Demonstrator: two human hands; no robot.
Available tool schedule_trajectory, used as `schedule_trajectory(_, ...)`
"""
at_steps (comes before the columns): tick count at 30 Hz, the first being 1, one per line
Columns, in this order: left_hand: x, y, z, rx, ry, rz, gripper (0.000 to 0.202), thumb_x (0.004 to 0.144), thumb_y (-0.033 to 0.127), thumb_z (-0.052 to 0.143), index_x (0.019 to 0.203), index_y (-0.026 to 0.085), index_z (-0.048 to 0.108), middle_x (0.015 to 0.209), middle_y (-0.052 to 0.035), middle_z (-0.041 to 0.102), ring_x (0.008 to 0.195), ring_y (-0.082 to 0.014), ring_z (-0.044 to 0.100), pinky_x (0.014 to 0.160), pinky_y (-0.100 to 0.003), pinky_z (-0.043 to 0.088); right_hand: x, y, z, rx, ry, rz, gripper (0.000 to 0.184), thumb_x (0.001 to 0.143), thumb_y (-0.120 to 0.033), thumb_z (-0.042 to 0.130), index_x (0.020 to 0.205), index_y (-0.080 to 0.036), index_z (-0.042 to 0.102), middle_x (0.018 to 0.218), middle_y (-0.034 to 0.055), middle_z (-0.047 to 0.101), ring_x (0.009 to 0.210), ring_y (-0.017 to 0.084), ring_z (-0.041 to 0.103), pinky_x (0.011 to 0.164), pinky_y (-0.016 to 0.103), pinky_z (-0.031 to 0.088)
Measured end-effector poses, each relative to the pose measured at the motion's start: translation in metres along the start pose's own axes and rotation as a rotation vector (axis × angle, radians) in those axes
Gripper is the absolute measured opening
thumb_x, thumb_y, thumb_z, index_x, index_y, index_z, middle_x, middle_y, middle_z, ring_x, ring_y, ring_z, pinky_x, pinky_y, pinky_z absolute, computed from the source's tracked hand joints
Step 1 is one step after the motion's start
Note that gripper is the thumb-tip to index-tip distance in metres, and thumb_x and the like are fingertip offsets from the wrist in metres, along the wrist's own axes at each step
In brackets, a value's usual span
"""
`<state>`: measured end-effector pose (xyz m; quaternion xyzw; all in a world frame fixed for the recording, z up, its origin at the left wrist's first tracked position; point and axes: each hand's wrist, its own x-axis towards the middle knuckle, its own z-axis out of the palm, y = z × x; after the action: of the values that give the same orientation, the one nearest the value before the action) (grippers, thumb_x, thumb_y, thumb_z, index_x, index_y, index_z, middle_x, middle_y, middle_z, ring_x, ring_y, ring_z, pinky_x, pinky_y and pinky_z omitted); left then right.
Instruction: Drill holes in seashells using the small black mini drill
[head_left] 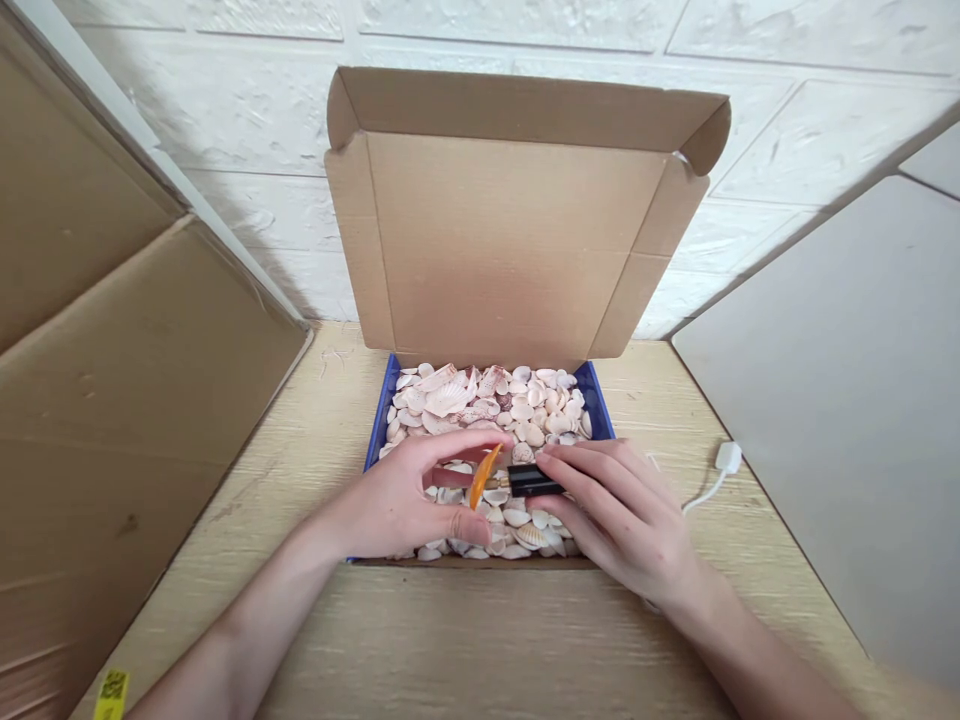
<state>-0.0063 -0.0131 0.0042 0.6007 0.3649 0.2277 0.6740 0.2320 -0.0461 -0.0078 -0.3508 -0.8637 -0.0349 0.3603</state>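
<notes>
Above the shell-filled box, my left hand [420,498] curves its fingers and thumb around the edges of a thin orange shell [484,478], which stands nearly edge-on to me. My right hand [626,505] grips a black mini drill [534,480] between thumb and fingers. The drill's brass-coloured front end points left, close against the orange shell; whether its tip touches is too small to tell. Beneath both hands, many pale seashells [450,400] fill the blue-sided cardboard box [598,402]. Part of the drill's rear is hidden in my right palm.
The box's brown lid [510,240] stands raised at the back, before a white brick-patterned wall [247,110]. Cardboard panels [150,400] rise on the left, a pale grey panel [832,400] on the right. A white cable plug [727,457] lies right of my right hand.
</notes>
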Motion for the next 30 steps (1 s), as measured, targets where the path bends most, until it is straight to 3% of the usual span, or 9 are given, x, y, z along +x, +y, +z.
schedule_trajectory(5, -0.0004, 0.0015, 0.0035, 0.019, 0.02, 0.0, 0.065, 0.066, 0.029, 0.083, 0.126, 0.036, 0.059, 0.139, 0.0016, 0.054, 0.127, -0.0214, 0.052, 0.107, -0.037, 0.043, 0.0017, -0.0008, 0.0005, -0.031, -0.093, 0.006, 0.03, 0.088, -0.028, 0.062, 0.112, -0.011, 0.059, 0.093, 0.009, 0.071, 0.078, 0.016, 0.063, 0.068, 0.03, 0.053)
schedule_trajectory(10, -0.0007, 0.0011, 0.0027, 0.016, 0.021, -0.009, 0.066, 0.068, 0.029, 0.082, 0.128, 0.036, 0.056, 0.139, 0.0006, 0.054, 0.123, -0.0218, 0.054, 0.101, -0.035, 0.048, 0.0024, -0.0005, 0.0004, -0.003, -0.191, 0.024, 0.036, 0.091, -0.034, 0.056, 0.117, -0.009, 0.058, 0.096, 0.0098, 0.07, 0.08, 0.017, 0.063, 0.067, 0.03, 0.054)
schedule_trajectory(13, -0.0012, 0.0, 0.0016, -0.003, 0.007, 0.001, 0.064, 0.069, 0.029, 0.081, 0.128, 0.036, 0.057, 0.14, 0.0003, 0.052, 0.124, -0.0226, 0.054, 0.099, -0.034, 0.049, 0.0021, -0.0004, 0.0007, -0.012, -0.184, 0.032, 0.033, 0.09, -0.028, 0.058, 0.117, -0.009, 0.058, 0.092, 0.0089, 0.069, 0.076, 0.016, 0.062, 0.066, 0.03, 0.053)
schedule_trajectory(19, -0.002, -0.0009, 0.0008, -0.063, 0.029, 0.078, 0.038, 0.089, 0.032, 0.061, 0.127, 0.03, 0.058, 0.139, -0.003, 0.053, 0.129, -0.0218, 0.049, 0.1, -0.032, 0.048, 0.001, 0.0007, 0.0017, -0.008, -0.131, 0.029, 0.032, 0.088, -0.023, 0.061, 0.115, -0.007, 0.059, 0.09, 0.0092, 0.069, 0.074, 0.016, 0.059, 0.063, 0.029, 0.051)
schedule_trajectory(30, -0.0027, -0.0024, -0.0045, -0.156, 0.014, 0.199, 0.04, 0.091, 0.026, 0.059, 0.131, 0.029, 0.051, 0.143, -0.0069, 0.049, 0.126, -0.0243, 0.052, 0.099, -0.033, 0.048, -0.0002, 0.0014, 0.0027, -0.003, -0.074, 0.082, 0.035, 0.086, -0.019, 0.063, 0.12, -0.013, 0.055, 0.091, 0.0074, 0.069, 0.077, 0.016, 0.061, 0.069, 0.03, 0.053)
